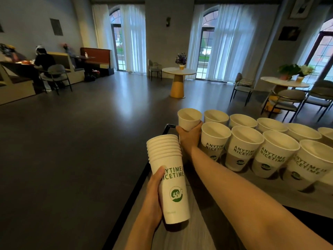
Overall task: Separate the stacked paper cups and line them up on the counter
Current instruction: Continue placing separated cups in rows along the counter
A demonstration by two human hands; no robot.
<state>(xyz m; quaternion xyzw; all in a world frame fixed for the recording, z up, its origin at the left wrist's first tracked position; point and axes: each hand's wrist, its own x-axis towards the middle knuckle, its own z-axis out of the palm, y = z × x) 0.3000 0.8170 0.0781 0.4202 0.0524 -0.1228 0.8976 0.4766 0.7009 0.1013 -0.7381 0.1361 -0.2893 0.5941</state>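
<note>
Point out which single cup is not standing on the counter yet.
The single cup at the far left end of the back row: the right hand grips it, while every other separated cup stands free of any hand on the counter.

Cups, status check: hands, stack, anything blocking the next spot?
Left hand grips the stack. Right hand holds one cup at the far row's left end. Two rows standing; nothing blocking.
</note>
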